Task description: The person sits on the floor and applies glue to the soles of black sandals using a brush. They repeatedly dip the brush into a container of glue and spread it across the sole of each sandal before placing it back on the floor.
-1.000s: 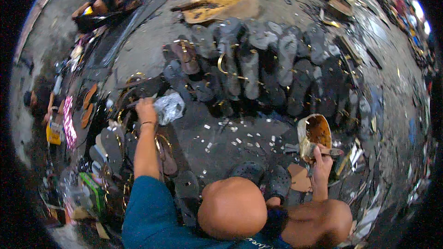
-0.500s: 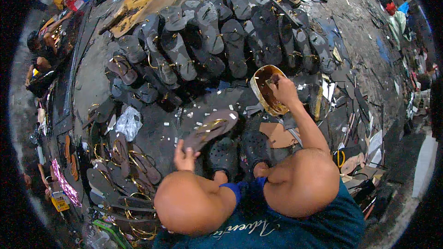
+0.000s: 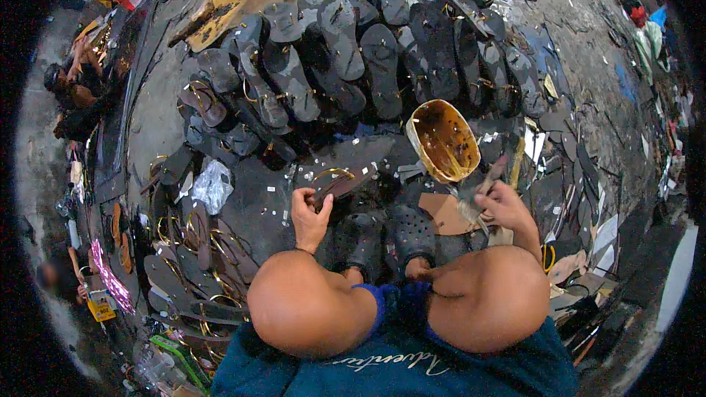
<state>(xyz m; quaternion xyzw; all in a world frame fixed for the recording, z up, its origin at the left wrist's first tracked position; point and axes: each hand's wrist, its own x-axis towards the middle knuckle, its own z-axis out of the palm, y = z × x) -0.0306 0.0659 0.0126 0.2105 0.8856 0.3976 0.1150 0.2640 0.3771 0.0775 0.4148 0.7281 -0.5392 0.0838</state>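
Note:
My left hand (image 3: 309, 215) grips one end of a dark brown flip-flop (image 3: 344, 185) with gold straps, tilted up on its edge above the ground. My right hand (image 3: 507, 209) is closed round a slim brownish tool (image 3: 494, 170), smeared by motion; its kind cannot be told. Just beyond that hand, a whitish tub (image 3: 413, 132) with a brown, sticky-looking coating inside stands on the ground. Between my hands are my feet in dark clogs (image 3: 413, 235).
Rows of dark soles (image 3: 380, 66) with strap ends poking out lie ahead. Strapped flip-flops (image 3: 173, 279) pile up at the left, near a clear plastic bag (image 3: 212, 187). A stained yellowish board (image 3: 239, 0) lies at the far left. Scraps (image 3: 445, 213) litter the right.
My right hand has come out of the tub and moved toward me, with the slim tool in it. My left hand has raised and tilted the flip-flop.

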